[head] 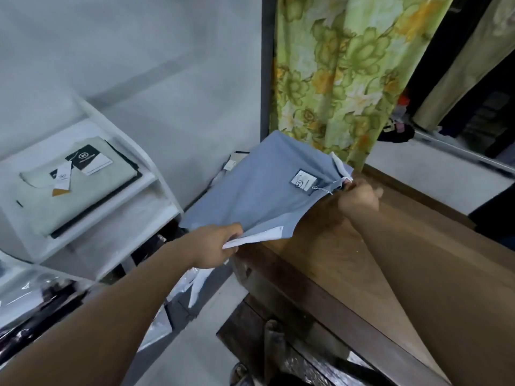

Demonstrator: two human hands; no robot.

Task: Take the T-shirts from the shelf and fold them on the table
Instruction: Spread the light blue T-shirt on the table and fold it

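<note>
**Status.** One blue shirt (262,188) is off the shelf (145,174) and in hand, held in the air over the near-left corner of the table (348,274); it is not yet laid down. By my reading no fold is begun, so this is the carry-over step. A pale green shirt (75,190) lies folded on the shelf, left of the table, with a dark garment under it; both seem to await their turn. No finished shirt shows on the table top.

**Grip.** Left hand (214,246) pinches the shirt's near edge, thumb on top, at the table's left corner, together with a white strip (253,238) that may be a hem, lining or paper; I cannot tell which. Right hand (359,196) is blurred, its fingers curled round the shirt's far edge at the white collar area, above the table top.

**Item.**
- Colour: light grey-blue, plain.
- Trim: white at the collar end, toward the right hand.
- Tag (303,182): small white card, on a thin string, near the collar.
- Lie: stretched flat between both hands, sloping up and away from the table, its far-left part overhanging the floor.
- Handling: soft and limp; likely to sag where unsupported.

**Nearby.** Floral curtain (348,79) hangs behind the table's far end.
</note>
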